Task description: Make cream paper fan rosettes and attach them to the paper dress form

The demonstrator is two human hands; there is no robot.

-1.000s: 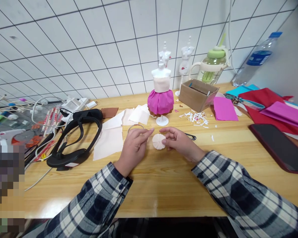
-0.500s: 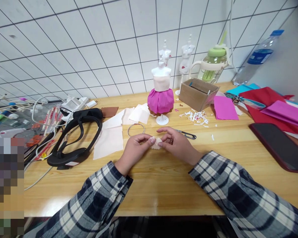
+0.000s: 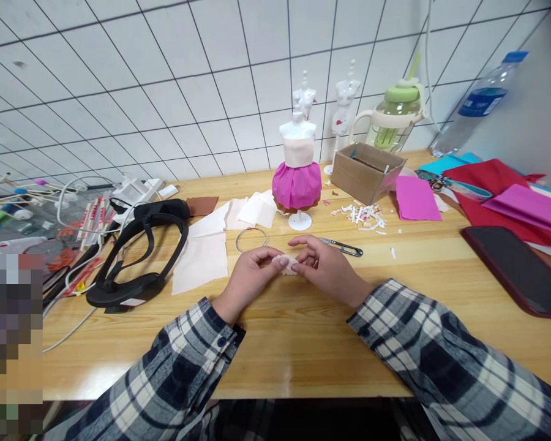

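Pinching a small pleated paper piece between them, left hand and right hand meet fingertip to fingertip just in front of the pink-skirted mannequin.

the pleated paper piece is pale cream. the mannequin's skirt is magenta. the sleeves are navy-and-white plaid.

You see: three mini mannequins, one front in pink skirt, two bare behind. One cardboard box. Two bottles: green-lidded jug, clear water bottle. One metal ring. One snips. One black headset. One dark phone. Two of your hands: left, right, one pleated paper piece between them.
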